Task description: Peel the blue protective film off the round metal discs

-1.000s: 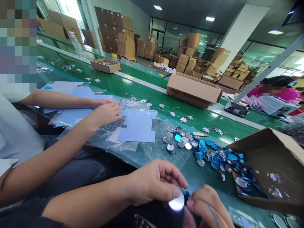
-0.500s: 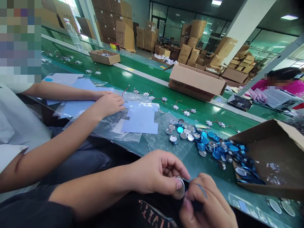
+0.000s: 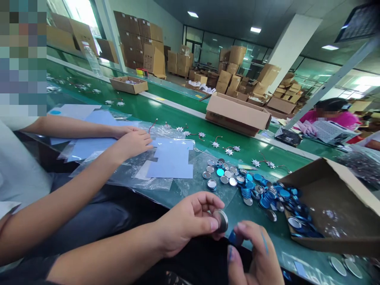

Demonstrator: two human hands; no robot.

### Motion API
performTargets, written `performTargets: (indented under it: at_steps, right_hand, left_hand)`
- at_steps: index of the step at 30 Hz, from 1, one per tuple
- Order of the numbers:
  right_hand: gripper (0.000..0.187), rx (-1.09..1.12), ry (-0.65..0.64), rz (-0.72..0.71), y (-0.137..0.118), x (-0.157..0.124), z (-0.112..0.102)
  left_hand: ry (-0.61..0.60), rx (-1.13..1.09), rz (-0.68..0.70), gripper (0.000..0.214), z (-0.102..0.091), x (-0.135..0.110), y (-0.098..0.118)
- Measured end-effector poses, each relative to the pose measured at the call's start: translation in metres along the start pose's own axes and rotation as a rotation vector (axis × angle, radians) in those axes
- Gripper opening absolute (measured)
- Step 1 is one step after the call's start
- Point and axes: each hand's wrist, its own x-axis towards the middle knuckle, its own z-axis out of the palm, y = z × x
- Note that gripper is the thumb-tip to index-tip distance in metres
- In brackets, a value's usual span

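"State the grip."
"Left hand (image 3: 191, 223): clamped on metal cap (image 3: 222, 221). Right hand (image 3: 263, 251), at the cap's four o'clock: digits apart, blue film (image 3: 233, 238) against one."
"Change?"
"Hands have separated; film appears detached, suggesting one face stripped. Loose caps (image 3: 259, 189): two o'clock."

We see stacked cartons (image 3: 127, 35) before a pale wall (image 3: 170, 25). Above us, ceiling lights (image 3: 255, 30) shine near a white pillar (image 3: 293, 47). Daylight fills a window (image 3: 81, 18) on our left.
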Motion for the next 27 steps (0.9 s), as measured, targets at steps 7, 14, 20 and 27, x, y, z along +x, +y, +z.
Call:
performTargets:
  at_steps: [7, 14, 20, 27]
  right_hand:
    - [0.007, 0.015, -0.05, 0.3, 0.009, -0.011, -0.012]
    - [0.05, -0.383, 0.017, 1.122, 0.088, -0.09, -0.107]
    - [0.055, -0.526, -0.026, 1.452, 0.133, -0.111, -0.155]
    - [0.051, -0.629, -0.019, 1.447, 0.147, -0.127, -0.16]
  left_hand:
    - [-0.03, 0.583, 0.003, 0.047, -0.022, 0.003, -0.011]
    - [0.031, 1.258, 0.173, 0.03, -0.067, 0.028, 0.005]
    - [0.02, 1.544, 0.172, 0.033, -0.071, 0.064, 0.013]
    - [0.125, 1.807, 0.301, 0.033, -0.067, 0.082, 0.011]
